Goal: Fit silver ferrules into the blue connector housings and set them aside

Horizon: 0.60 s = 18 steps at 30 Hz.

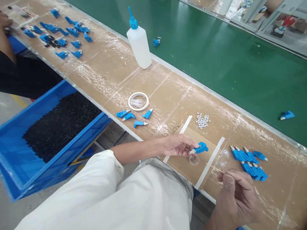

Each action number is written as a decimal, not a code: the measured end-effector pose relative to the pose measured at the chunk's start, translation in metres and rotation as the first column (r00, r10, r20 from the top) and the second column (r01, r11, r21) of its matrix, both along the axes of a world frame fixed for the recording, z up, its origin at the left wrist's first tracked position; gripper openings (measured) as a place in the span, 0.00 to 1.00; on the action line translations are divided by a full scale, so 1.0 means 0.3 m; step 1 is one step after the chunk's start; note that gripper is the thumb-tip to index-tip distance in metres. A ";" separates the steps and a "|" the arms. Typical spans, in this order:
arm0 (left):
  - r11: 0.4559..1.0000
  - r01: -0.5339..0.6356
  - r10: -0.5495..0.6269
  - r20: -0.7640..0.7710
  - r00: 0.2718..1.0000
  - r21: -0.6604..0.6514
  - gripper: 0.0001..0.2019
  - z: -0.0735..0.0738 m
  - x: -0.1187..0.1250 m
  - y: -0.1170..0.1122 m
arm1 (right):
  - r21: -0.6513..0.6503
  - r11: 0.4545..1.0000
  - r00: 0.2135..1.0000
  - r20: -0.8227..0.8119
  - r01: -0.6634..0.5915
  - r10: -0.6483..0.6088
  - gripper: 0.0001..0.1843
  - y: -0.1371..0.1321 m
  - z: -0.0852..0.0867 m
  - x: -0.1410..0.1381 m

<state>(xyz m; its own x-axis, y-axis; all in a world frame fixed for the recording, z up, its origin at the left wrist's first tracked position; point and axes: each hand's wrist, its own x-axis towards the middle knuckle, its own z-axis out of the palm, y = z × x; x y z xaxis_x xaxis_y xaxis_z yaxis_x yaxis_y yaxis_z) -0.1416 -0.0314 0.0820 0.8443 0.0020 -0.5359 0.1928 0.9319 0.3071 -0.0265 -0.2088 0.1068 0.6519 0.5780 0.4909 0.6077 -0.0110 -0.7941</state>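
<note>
Two long surfaces cross the view on a slant, both running out of the frame: a green belt point(206, 67) and a brown worktable point(163, 83) beside it. Below the worktable's near edge, a blue bin point(11, 137), cut off at the left, holds a black heap point(59, 124) whose single bits cannot be told apart. Beyond it shows another person's dark sleeve point(26, 75), the hand point(4, 19) cropped by the frame. A cardboard sheet point(206, 137) lies on the worktable, edged by two white strips point(212, 161), one partly covered by the left hand. A bottle point(139, 48) with a blue nozzle stands near the belt. The right hand point(236, 195) pinches a thin stick point(212, 166) between thumb and forefinger, its other fingers mostly hidden. The left hand point(178, 145) grasps a blue piece point(201, 147) with a pale end over the cardboard sheet. A white ring point(129, 101) surrounds a clear object point(137, 103), hard to identify. Four loose pieces point(139, 123) lie near it, and a cluster point(249, 163) beside the right hand. Just below the held piece is a clear round dish point(193, 160), contents indistinct. Smallest are pale bits point(202, 121), gathered just past the cardboard sheet.
</note>
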 end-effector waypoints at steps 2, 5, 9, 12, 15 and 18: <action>1.000 -0.005 0.005 -0.013 1.000 -0.005 0.09 -0.003 -0.006 0.011 | -0.126 0.987 0.991 0.084 -0.096 0.107 0.06 -0.020 -0.013 0.012; 0.999 -0.031 0.031 -0.050 0.998 -0.009 0.07 -0.010 -0.012 0.021 | -0.278 0.943 0.955 0.178 -0.182 0.237 0.08 -0.029 -0.043 0.016; 0.997 -0.081 0.079 -0.058 0.995 -0.020 0.06 -0.021 -0.026 0.025 | -0.379 0.891 0.932 0.156 -0.250 0.328 0.07 -0.016 -0.072 0.005; 0.994 -0.107 0.106 -0.031 0.994 -0.020 0.09 -0.028 -0.047 0.028 | -0.408 0.874 0.932 0.125 -0.265 0.341 0.11 -0.018 -0.061 0.013; 0.992 -0.125 0.124 0.024 0.992 0.005 0.12 -0.031 -0.070 0.033 | -0.413 0.889 0.945 0.158 -0.200 0.286 0.12 -0.021 -0.015 0.076; 0.990 -0.128 0.125 0.068 0.990 0.053 0.15 -0.022 -0.086 0.039 | -0.505 0.861 0.956 0.222 -0.058 0.195 0.10 0.022 0.052 0.235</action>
